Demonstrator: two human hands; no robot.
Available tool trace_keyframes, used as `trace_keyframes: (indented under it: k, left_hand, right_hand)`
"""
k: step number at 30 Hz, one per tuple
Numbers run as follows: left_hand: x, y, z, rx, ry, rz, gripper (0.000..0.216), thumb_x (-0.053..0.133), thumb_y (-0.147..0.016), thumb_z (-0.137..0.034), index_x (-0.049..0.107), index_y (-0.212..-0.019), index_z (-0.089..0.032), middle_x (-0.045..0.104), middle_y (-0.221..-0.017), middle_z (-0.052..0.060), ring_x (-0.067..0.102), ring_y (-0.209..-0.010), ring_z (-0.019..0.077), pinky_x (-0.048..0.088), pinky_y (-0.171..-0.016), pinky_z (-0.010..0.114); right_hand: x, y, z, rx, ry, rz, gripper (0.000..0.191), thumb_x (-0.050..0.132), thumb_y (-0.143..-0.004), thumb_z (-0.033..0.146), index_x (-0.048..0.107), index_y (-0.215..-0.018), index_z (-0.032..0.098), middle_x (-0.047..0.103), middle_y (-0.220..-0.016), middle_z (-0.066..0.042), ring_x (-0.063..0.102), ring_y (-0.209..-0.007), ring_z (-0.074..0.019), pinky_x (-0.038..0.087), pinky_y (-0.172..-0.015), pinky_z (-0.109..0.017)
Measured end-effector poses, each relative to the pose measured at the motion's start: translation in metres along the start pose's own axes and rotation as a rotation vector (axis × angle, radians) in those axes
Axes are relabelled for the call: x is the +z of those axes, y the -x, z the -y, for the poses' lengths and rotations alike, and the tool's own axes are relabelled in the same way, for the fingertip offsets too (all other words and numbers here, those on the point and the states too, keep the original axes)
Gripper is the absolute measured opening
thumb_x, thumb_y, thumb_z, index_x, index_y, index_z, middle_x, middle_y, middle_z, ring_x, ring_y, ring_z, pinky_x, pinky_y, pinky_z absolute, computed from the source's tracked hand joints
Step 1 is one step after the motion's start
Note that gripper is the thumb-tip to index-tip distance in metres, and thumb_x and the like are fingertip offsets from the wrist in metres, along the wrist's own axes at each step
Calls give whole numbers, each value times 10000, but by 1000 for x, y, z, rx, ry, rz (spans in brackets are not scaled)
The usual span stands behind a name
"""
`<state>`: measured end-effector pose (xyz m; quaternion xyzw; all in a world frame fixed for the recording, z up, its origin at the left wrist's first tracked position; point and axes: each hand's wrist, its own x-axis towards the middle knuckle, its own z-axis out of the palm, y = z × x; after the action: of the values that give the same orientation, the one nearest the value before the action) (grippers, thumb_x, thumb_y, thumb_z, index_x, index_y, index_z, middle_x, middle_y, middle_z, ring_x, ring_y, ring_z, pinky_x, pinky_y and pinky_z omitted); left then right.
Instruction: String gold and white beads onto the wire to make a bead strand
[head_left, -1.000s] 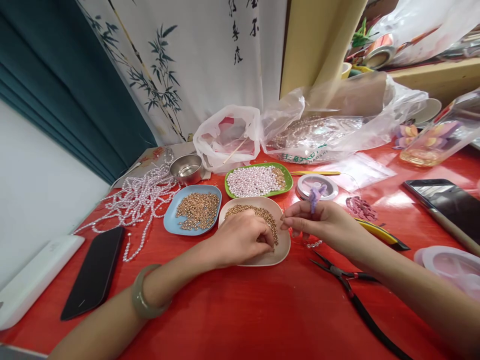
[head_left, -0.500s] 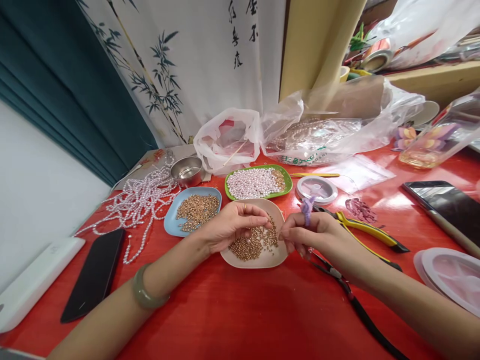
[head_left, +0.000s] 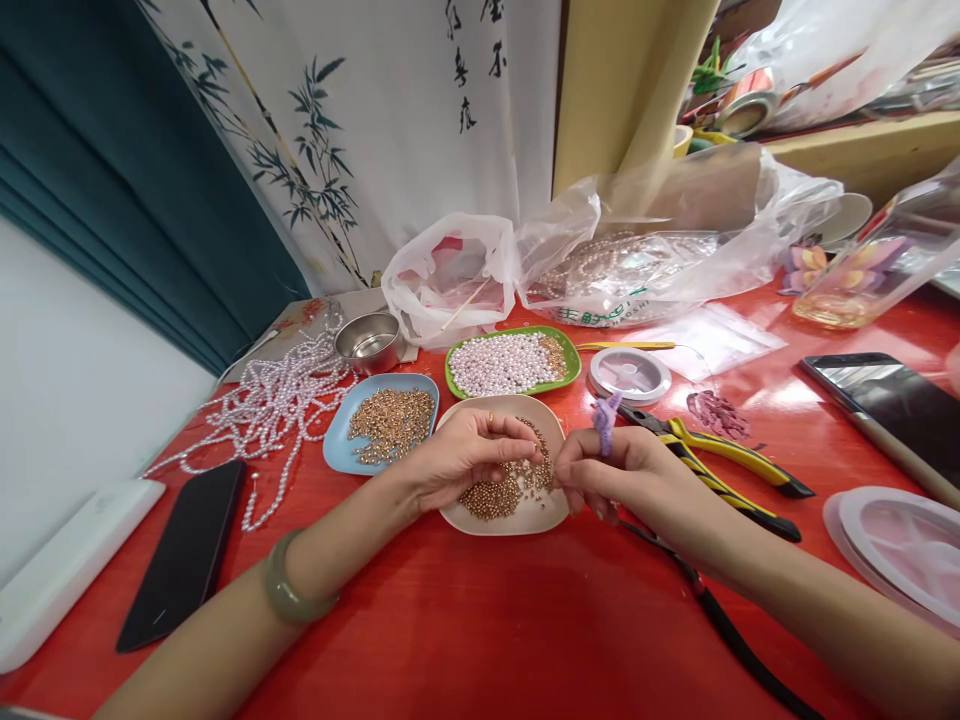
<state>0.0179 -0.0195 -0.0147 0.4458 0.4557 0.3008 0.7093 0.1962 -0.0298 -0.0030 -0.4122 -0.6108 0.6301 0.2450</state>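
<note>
Over the left part of a beige plate (head_left: 550,508) hovers my left hand (head_left: 472,455), its thumb and fingertips pinched together. What it pinches is too small to make out. Facing it at the plate's right rim, my right hand (head_left: 615,465) is also closed in a pinch, and its fingertips hide whatever they hold. A purple band sits on one of its fingers. Small gold beads (head_left: 491,497) lie in the plate below my hands. Just left stands a blue plate (head_left: 339,440) with more gold beads. Behind is a green tray (head_left: 517,390) of white and gold beads.
Yellow-black pliers (head_left: 739,455) and a black-handled tool (head_left: 724,625) lie by my right arm. A thread spool (head_left: 630,375), phone (head_left: 889,400) and larger spool (head_left: 904,550) are on the right. White bead strands (head_left: 289,400), a metal bowl (head_left: 370,342) and a black phone (head_left: 184,555) are on the left.
My right hand has come slightly closer to my left hand, both still pinched over the beige plate. The whole view has shifted a little.
</note>
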Motion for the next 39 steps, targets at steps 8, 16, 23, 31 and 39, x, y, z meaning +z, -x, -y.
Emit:
trace_keyframes:
  k: [8,16,23,31,39]
  left_hand:
    - [0,0,0,2,25,-1,166,699,-570,-222,625,-680,-123,583,-677,5,458,-553,43,280,-438,169]
    - [4,0,0,27,-26,-17,177,697,-564,-243,617,-669,-124,573,-653,1,431,-508,35,266,-411,168]
    - [-7,10,-22,170,-460,-78,142,639,-621,-199,640,-749,-137,633,-733,29,536,-639,99,406,-584,231]
    - [-22,13,-20,191,-1159,107,148,599,-651,-217,669,-779,-190,655,-783,25,547,-781,161,396,-634,260]
    - [-20,11,-22,183,-891,63,145,584,-683,-230,674,-775,-164,671,-773,39,578,-720,140,429,-645,258]
  right_hand:
    - [-1,-2,-2,-10,20,4,152,469,-699,191,537,-564,171,522,-514,13,397,-439,-81,309,-414,-205]
    - [0,-3,-3,-55,60,0,143,510,-730,197,575,-605,175,561,-547,7,442,-460,-86,327,-434,-209]
    - [-2,-6,-11,-122,143,-36,144,524,-772,274,612,-698,187,599,-622,-5,511,-556,-116,393,-521,-242]
    - [-2,-7,-11,-113,116,-44,124,543,-765,266,607,-691,190,599,-628,0,516,-552,-108,411,-531,-238]
    - [-1,-6,-8,-82,55,-42,154,559,-754,308,614,-676,187,609,-621,-9,499,-517,-100,408,-503,-228]
